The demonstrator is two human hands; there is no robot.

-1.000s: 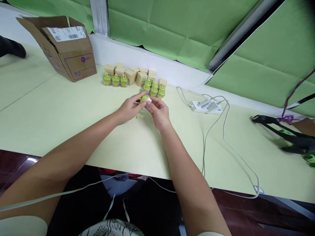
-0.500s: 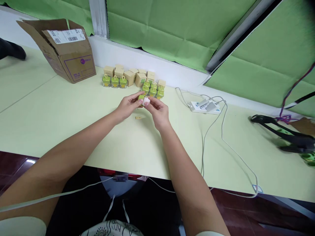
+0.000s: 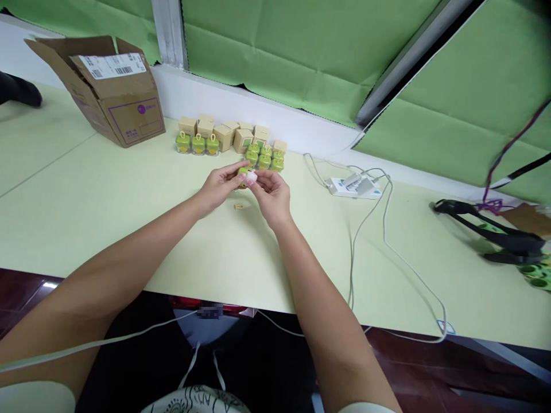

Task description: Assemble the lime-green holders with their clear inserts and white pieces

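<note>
My left hand (image 3: 220,186) grips a small green jar (image 3: 243,178) from the left, just in front of a cluster of similar jars (image 3: 263,158). My right hand (image 3: 271,198) pinches a small white piece (image 3: 252,178) against that jar, and the fingers hide much of both. A tiny tan piece (image 3: 239,206) lies on the table just below my hands, touching neither. Further back stand a row of green jars with yellow labels and loop tops (image 3: 198,144) and several small tan cardboard boxes (image 3: 224,133).
An open cardboard carton (image 3: 123,109) stands on the pale green table (image 3: 107,218) at back left. A white power strip (image 3: 353,187) with trailing cables lies to the right. Black straps and more green items (image 3: 512,244) sit at far right. A green-covered wall runs behind.
The view has drifted slightly left and down. My hands stay together on the jar, with the white piece still against it.
</note>
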